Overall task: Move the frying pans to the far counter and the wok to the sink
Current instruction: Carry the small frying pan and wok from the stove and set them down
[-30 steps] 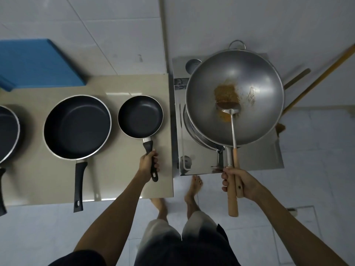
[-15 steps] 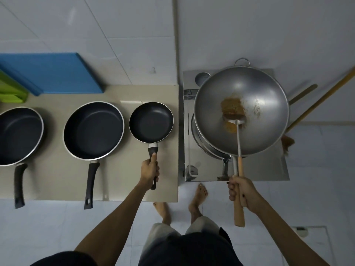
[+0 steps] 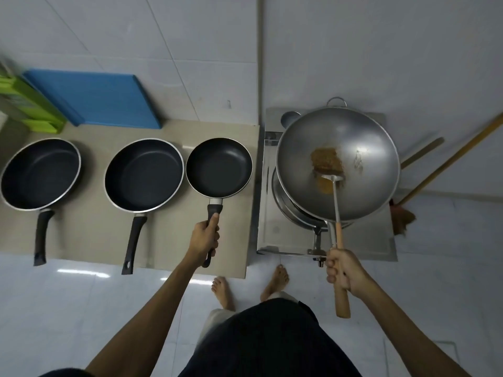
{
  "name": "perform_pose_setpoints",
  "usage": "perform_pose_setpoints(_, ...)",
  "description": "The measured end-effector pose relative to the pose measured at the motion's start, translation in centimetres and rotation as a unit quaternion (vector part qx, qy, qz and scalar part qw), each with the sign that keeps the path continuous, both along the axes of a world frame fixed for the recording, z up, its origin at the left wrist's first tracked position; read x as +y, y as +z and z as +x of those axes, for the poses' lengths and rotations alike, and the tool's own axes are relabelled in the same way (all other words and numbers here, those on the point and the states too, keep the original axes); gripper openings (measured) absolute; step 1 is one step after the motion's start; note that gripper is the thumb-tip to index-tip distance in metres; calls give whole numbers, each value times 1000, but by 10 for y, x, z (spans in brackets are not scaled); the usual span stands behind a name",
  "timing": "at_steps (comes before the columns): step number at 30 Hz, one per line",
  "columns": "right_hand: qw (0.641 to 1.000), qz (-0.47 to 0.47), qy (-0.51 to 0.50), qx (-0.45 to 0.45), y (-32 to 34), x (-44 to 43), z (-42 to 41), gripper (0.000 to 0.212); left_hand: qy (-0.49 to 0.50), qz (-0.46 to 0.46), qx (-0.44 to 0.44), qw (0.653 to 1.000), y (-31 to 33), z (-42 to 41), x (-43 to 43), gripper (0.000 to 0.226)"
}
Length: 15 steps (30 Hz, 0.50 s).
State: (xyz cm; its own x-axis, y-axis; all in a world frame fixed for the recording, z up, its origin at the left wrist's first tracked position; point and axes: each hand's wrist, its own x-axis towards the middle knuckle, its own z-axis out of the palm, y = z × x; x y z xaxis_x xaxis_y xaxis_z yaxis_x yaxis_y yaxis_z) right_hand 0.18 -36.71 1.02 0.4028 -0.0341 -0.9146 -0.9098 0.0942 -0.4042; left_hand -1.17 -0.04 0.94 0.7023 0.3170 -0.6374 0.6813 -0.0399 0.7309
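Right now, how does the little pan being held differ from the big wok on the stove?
The small pan is black inside and empty; the wok is bare grey metal with brown residue and a spatula in it. The pan is far smaller than the wok. The pan has a black handle, gripped by the left hand; the right hand holds wooden handles by the wok. Both are round.

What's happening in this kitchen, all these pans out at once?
A person stands barefoot at a counter and stove. Their left hand grips the black handle of the smallest frying pan, the right-most of three black pans lined up on the counter. Their right hand holds the wooden handle of a metal spatula together with the handle of the steel wok, which sits over the burner with brown food residue in it. The two larger frying pans are untouched.
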Motion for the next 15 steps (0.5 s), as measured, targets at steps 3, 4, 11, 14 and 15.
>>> perform_pose_setpoints(3,1000,8,10,-5,10,4,3,21,16,0,-12,1000,13,-8,4,43)
perform_pose_setpoints(4,1000,8,15,-13,13,6,4,21,23,-1,-19,1000,16,-12,6,43)
perform_pose_setpoints(11,997,19,44,-68,38,42,-10,17,78,-25,-52,995,31,-52,47,44)
perform_pose_setpoints(14,994,22,74,-74,48,69,-25,16,103,-19,-55,993,37,-84,79,43)
perform_pose_setpoints(15,993,22,87,-76,51,81,-31,16,115,-14,-55,992,39,-97,93,42)
